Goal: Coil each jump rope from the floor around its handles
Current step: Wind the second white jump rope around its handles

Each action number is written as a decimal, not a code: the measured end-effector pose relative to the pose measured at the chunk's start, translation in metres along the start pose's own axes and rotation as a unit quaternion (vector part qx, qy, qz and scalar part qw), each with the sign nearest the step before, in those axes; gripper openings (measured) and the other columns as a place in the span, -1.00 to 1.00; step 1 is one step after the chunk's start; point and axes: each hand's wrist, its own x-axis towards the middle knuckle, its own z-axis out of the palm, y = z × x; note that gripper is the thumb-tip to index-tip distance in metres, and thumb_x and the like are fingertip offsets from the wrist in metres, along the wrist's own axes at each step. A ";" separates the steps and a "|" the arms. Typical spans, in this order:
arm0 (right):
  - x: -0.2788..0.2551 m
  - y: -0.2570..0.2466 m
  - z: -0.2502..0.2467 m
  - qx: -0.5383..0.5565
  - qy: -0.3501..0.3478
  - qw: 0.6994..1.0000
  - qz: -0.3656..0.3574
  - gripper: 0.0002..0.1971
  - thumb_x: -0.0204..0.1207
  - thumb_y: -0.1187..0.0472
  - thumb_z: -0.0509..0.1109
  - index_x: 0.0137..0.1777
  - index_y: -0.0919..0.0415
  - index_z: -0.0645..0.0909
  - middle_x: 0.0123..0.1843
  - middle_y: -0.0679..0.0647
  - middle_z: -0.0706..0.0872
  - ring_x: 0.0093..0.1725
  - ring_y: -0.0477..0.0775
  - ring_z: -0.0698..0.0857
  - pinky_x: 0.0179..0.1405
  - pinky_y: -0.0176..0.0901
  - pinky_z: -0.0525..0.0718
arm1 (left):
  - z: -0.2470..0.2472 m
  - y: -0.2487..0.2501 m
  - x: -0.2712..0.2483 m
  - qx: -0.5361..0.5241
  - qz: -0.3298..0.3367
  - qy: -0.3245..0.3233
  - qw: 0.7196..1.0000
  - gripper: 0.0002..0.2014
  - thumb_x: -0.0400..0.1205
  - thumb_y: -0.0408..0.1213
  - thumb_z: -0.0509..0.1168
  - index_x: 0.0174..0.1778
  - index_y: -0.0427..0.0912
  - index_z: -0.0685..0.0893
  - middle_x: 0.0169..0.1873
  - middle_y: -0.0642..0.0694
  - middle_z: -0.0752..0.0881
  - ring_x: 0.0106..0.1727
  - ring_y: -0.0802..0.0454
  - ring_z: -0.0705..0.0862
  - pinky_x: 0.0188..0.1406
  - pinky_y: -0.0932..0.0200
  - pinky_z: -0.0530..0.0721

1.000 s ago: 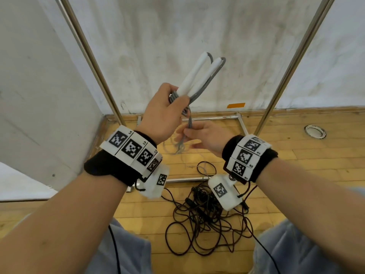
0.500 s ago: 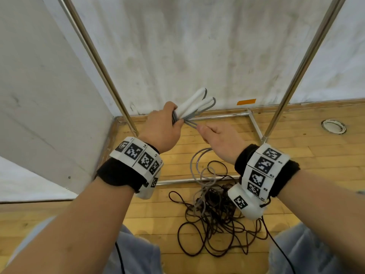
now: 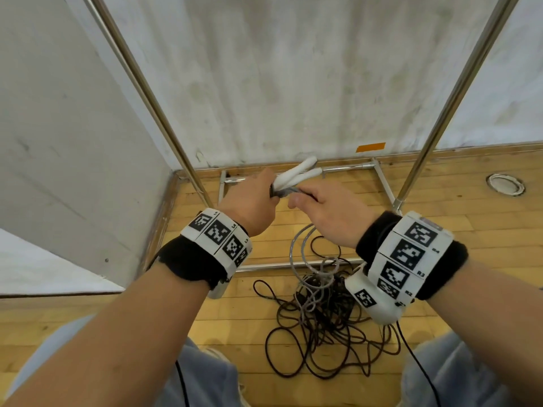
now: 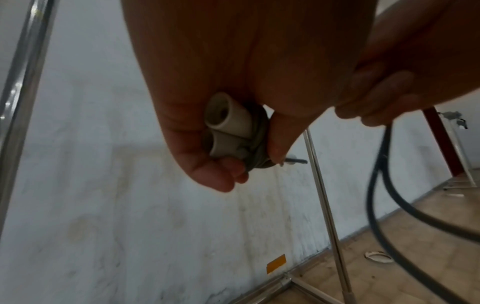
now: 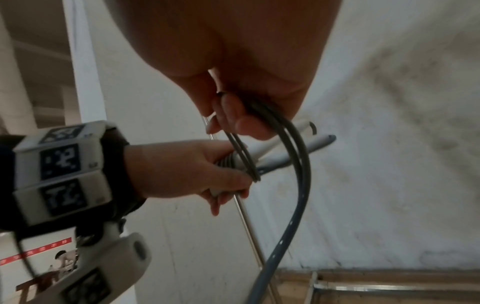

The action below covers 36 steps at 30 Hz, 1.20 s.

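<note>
Knees in pale trousers [image 3: 205,380] frame the bottom of my head view, and just beyond them a tangle of dark ropes [image 3: 329,327] lies on the wooden floor [image 3: 455,218]. Out of that tangle a grey rope [image 3: 302,251] rises in a loop to my right hand [image 3: 329,212], whose fingers curl round two strands of it. Just left of the right hand, my left hand [image 3: 252,207] grips the two white handles [image 3: 296,176] side by side, with turns of grey rope already wound round them by the thumb; their free ends point away from me. Beyond the handles, a metal frame [image 3: 382,183] stands on the floor, and behind it the stained white wall [image 3: 293,83] bears an orange tape patch [image 3: 370,147].
</note>
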 end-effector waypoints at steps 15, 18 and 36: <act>0.009 0.014 -0.058 -0.232 0.178 0.956 0.005 -0.54 0.53 -0.21 0.27 -0.38 0.16 0.61 -0.50 0.03 0.56 -0.45 0.00 0.51 -0.51 -0.18 0.32 | 0.015 0.038 -0.004 0.033 0.040 -0.006 0.999 -0.83 0.54 -0.11 0.22 -0.33 0.08 0.38 -0.40 0.08 0.58 -0.39 0.08 0.55 -0.48 0.17 0.43; 0.013 0.019 -0.057 -0.233 0.168 0.958 0.010 -0.57 0.52 -0.21 0.29 -0.39 0.11 0.57 -0.49 -0.02 0.53 -0.45 -0.04 0.48 -0.50 -0.20 0.30 | 0.011 0.041 -0.005 0.055 0.042 -0.012 0.998 -0.90 0.53 -0.14 0.23 -0.24 0.06 0.42 -0.39 0.08 0.55 -0.38 0.11 0.52 -0.51 0.18 0.37; 0.002 0.016 -0.085 0.180 0.033 0.983 0.008 -0.81 0.60 0.23 0.31 -0.26 0.12 0.56 -0.38 0.04 0.51 -0.50 -0.13 0.45 -0.50 -0.37 0.41 | -0.038 0.049 -0.032 -0.269 0.147 0.016 0.952 -0.72 0.40 -0.27 0.49 -0.37 0.10 0.49 -0.49 0.11 0.47 -0.46 0.20 0.41 -0.42 0.17 0.31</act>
